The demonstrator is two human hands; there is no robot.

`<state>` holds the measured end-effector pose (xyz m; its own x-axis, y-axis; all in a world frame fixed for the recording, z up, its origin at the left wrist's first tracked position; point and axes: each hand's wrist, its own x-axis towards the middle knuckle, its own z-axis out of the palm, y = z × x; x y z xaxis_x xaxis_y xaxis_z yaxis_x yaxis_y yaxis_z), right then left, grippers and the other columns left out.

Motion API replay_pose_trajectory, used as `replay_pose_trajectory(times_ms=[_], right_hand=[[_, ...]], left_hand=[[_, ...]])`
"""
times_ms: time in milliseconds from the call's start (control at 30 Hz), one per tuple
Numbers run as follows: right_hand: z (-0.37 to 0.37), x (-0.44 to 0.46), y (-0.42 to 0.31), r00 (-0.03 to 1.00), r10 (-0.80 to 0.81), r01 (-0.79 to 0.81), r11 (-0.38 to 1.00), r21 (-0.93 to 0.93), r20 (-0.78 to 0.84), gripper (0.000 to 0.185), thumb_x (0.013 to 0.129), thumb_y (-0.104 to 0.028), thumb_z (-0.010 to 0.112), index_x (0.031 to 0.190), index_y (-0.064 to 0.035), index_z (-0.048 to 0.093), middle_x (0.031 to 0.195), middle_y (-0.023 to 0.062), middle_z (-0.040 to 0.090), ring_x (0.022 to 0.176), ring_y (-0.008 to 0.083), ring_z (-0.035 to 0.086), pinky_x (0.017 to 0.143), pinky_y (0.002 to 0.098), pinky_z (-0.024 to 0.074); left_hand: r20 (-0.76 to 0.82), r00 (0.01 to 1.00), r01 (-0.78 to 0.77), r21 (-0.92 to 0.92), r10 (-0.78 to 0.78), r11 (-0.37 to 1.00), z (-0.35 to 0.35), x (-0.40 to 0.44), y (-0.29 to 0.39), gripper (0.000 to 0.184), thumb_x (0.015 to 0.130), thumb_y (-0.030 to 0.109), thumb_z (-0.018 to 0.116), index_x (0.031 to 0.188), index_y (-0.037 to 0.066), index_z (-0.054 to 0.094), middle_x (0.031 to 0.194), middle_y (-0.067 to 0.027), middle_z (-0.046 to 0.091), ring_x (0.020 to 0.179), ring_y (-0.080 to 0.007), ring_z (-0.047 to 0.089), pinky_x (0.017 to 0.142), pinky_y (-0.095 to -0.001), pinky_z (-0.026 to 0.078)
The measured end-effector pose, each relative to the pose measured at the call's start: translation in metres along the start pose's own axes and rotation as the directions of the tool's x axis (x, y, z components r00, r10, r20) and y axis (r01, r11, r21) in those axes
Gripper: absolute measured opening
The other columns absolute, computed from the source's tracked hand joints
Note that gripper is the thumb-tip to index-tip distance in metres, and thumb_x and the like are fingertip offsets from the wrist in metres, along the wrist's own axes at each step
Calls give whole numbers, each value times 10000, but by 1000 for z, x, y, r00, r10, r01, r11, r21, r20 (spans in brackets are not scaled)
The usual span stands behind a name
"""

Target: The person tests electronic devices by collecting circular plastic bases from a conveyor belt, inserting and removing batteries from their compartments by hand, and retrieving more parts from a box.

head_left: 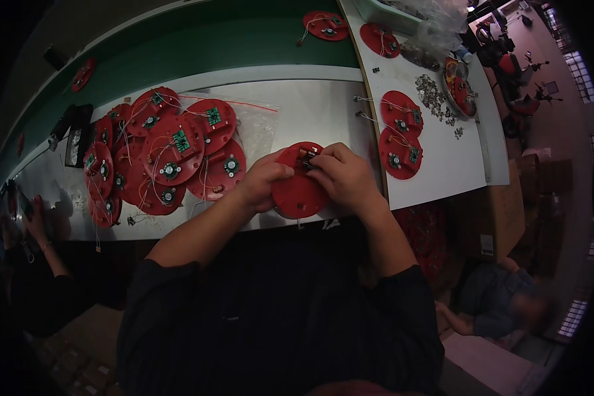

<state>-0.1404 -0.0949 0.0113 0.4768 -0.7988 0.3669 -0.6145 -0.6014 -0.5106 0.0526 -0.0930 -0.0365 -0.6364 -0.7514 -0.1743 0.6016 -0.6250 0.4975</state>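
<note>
A round red plastic disc (300, 193) is held near the table's front edge. My left hand (265, 179) grips its left rim, thumb on top and fingers underneath. The fingers of my right hand (345, 177) pinch a small dark part (306, 160) at the disc's upper side; what kind of part it is cannot be made out. To the left lies a heap of similar red discs (171, 148) with green circuit boards, round metal pieces and thin wires.
On the white table at right are two overlapping red discs (400, 155), scattered small metal parts (432, 96) and a bowl (467, 105). A green strip (244, 49) runs behind the metal worktop. Another person's hand (36, 221) is at far left; a person (495, 300) sits at lower right.
</note>
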Motion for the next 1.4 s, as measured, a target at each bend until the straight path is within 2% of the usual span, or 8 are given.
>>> replay_pose_trajectory(times_ms=[433, 700, 833, 900, 1100, 1233, 1333, 1400], right_hand=[[5, -3, -4, 999, 53, -53, 998, 43, 4, 207, 703, -6, 689, 899, -24, 622, 903, 121, 590, 771, 271, 622, 645, 315, 516], [-31, -3, 3, 927, -78, 90, 996, -14, 368, 234, 723, -73, 664, 950, -43, 614, 878, 108, 594, 787, 269, 616, 674, 347, 513], [-38, 10, 3, 873, 14, -27, 999, 19, 487, 277, 691, -115, 708, 937, -54, 599, 880, 102, 598, 791, 271, 614, 673, 353, 505], [-33, 13, 4, 863, 193, -236, 971, 35, 467, 403, 610, -201, 794, 910, -39, 578, 872, 107, 601, 790, 272, 613, 683, 344, 500], [-34, 16, 6, 782, 411, -455, 890, -20, 468, 630, 496, -315, 875, 955, 1, 580, 850, 118, 615, 787, 248, 617, 683, 324, 501], [-24, 5, 20, 823, 398, -451, 892, 39, 405, 617, 522, -307, 868, 982, -4, 589, 846, 117, 617, 751, 241, 612, 663, 322, 499], [-16, -7, 24, 897, 396, -423, 897, 125, 198, 541, 575, -265, 846, 975, -1, 593, 823, 94, 607, 713, 191, 590, 644, 292, 485], [-13, -11, 26, 858, 499, -510, 795, 328, 124, 360, 697, -129, 758, 980, 3, 579, 780, 15, 555, 686, 85, 521, 623, 224, 444]], left_hand=[[62, 997, 46, 26, -48, 999, 4, -2, 8, 543, 754, 35, 422, 1289, -52, 393, 1199, -180, 518, 1078, -287, 557, 930, -410, 466], [73, 988, 131, 46, -134, 990, 0, 0, 1, 546, 739, 27, 419, 1276, -72, 408, 1192, -194, 534, 1058, -294, 574, 931, -403, 469], [110, 985, 122, 95, -133, 988, 2, -2, 2, 559, 729, 39, 435, 1275, -76, 407, 1197, -198, 534, 1069, -291, 569, 935, -388, 462], [116, 982, 137, 118, -151, 983, 3, -3, 5, 566, 724, 52, 446, 1274, -75, 409, 1196, -197, 534, 1071, -287, 568, 934, -383, 460], [137, 970, 179, 167, -202, 970, -2, -3, 1, 587, 716, 80, 466, 1281, -69, 404, 1195, -198, 536, 1075, -279, 566, 929, -379, 461], [100, 985, 135, 68, -141, 989, 0, 0, 3, 569, 737, 58, 447, 1290, -67, 392, 1203, -201, 530, 1078, -287, 565, 928, -387, 463], [58, 993, 98, 62, -101, 993, 2, 0, 4, 604, 721, 95, 492, 1281, -99, 377, 1212, -236, 518, 1071, -327, 567, 931, -419, 462], [50, 995, 81, 58, -84, 995, 6, -2, 6, 596, 726, 96, 491, 1278, -98, 377, 1213, -239, 517, 1072, -330, 566, 931, -422, 462]])
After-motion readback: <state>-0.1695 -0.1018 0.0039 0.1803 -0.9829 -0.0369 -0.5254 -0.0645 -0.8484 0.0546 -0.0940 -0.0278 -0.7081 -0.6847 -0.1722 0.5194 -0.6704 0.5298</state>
